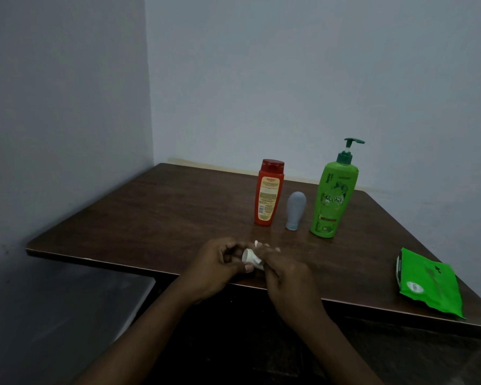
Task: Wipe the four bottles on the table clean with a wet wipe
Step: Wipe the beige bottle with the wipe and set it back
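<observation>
Three bottles stand in a row at the middle of the dark wooden table (156,212): a red-orange bottle (269,193), a small grey-blue bottle (296,210) standing on its cap, and a tall green pump bottle (334,198). Near the table's front edge both my hands meet around a small white bottle (250,256). My left hand (220,262) grips it from the left. My right hand (281,270) holds against its right side, and a bit of white wet wipe (257,243) shows above the fingers. Most of the small bottle is hidden by my fingers.
A green pack of wet wipes (428,284) lies flat at the table's front right corner. Grey walls close in behind and to the left of the table. The floor shows below the left edge.
</observation>
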Demonstrator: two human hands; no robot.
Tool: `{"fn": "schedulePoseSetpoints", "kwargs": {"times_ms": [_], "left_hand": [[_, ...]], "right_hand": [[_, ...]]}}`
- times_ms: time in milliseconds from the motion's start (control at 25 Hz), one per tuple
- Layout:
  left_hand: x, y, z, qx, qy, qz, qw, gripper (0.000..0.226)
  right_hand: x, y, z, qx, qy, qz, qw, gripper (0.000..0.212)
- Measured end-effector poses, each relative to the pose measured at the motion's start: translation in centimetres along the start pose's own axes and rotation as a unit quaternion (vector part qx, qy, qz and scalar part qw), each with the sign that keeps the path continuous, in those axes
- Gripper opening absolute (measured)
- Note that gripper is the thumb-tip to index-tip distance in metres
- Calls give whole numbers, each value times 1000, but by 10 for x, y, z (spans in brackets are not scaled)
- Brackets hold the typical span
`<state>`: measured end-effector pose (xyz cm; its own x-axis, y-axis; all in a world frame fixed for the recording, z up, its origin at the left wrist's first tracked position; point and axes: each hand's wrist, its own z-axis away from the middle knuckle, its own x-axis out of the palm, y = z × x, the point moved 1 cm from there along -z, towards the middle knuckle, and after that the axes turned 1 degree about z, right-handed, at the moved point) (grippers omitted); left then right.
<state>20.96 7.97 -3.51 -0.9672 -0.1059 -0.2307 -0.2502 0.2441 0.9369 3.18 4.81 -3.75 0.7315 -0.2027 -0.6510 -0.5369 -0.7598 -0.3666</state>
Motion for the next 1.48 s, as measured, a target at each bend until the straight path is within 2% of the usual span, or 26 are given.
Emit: {"fn": "schedulePoseSetpoints", "kwargs": {"times_ms": [120, 240, 400, 520, 720, 880, 1240, 1480], "left_hand": [[1, -1, -3, -14, 9, -6, 1000, 26], [2, -1, -3, -30, 14, -11, 999, 20], [3, 0, 0, -41, 15, -35, 998, 14], [2, 3, 3, -35, 20, -58, 997, 8], [4, 9, 1, -19, 12, -57, 998, 18], [2, 10, -1, -19, 12, -50, 998, 20], [5, 6, -4, -36, 6, -32, 999, 23], [6, 2, -8, -50, 6, -31, 998, 23]], "right_hand": [[-6, 12, 9, -53, -49, 68, 995, 49], [-19, 22, 17, -78, -64, 126, 987, 52], [-34, 29, 14, 11, -47, 161, 986, 39], [-30, 21, 2, 49, -21, 123, 991, 36], [-20, -6, -7, 6, -47, 37, 998, 36], [-28, -6, -11, 5, -40, -62, 997, 24], [-29, 6, -17, -10, -51, 13, 999, 20], [-46, 22, -7, 4, -48, -2, 999, 21]]}}
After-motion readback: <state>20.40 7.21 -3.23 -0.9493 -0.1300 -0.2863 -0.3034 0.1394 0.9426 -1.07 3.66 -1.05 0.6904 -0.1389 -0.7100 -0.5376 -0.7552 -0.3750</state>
